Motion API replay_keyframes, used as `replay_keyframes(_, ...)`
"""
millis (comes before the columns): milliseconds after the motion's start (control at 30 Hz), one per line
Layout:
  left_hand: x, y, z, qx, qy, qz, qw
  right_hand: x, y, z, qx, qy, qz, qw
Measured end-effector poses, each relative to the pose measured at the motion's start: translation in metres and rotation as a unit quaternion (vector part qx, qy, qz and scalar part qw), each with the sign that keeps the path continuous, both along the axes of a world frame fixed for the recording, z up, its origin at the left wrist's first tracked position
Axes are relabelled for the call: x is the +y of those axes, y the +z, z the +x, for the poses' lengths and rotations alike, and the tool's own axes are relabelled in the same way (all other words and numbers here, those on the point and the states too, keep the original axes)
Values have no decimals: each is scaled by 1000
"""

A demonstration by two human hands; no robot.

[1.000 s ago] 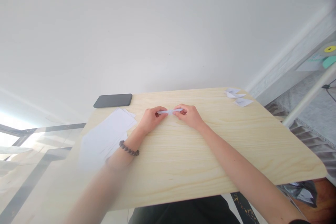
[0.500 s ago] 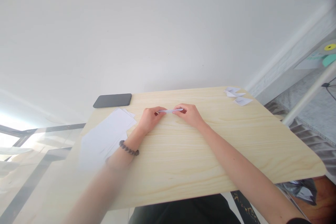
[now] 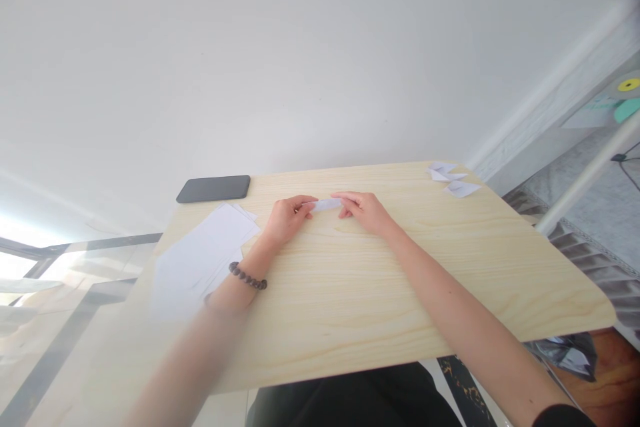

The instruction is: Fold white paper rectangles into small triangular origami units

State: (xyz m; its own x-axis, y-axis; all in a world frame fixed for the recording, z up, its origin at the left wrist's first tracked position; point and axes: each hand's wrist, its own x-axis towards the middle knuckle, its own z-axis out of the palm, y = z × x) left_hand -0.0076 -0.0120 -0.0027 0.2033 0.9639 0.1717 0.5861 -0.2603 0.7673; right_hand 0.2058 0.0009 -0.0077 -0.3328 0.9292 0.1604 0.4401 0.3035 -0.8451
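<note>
A narrow folded piece of white paper (image 3: 326,204) spans the gap between my two hands, above the middle of the wooden table. My left hand (image 3: 290,217) pinches its left end between thumb and fingers; a dark beaded bracelet circles that wrist. At the other end, the fingers of my right hand (image 3: 364,209) close on the paper's edge, hiding that end. Left of my left hand lies a loose stack of white paper sheets (image 3: 200,253). Several folded white paper pieces (image 3: 461,188) rest at the table's far right corner.
A dark phone (image 3: 213,189) lies at the table's back left corner. The white wall (image 3: 320,67) rises directly behind the table (image 3: 340,307). To the right stands a pale metal pole (image 3: 575,180), with a dark plastic bag (image 3: 570,355) on the floor below.
The folded paper has tilted, so more of its flat face shows between my hands. My right hand has shifted slightly to the right along it, its fingers less curled.
</note>
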Motion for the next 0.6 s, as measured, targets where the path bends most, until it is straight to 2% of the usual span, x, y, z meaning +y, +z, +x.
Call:
replay_keyframes(100,-1,1,-3,0,28,-2,1000,-1,-1,-1,18,-16,-3,1000)
replay_keyframes(333,-3,-2,-1,88,-16,30,996,-3,-5,-7,31,-19,12,999)
replay_keyframes(600,-5,1,4,106,-39,62,992,-5,-7,-13,-28,9,81,996)
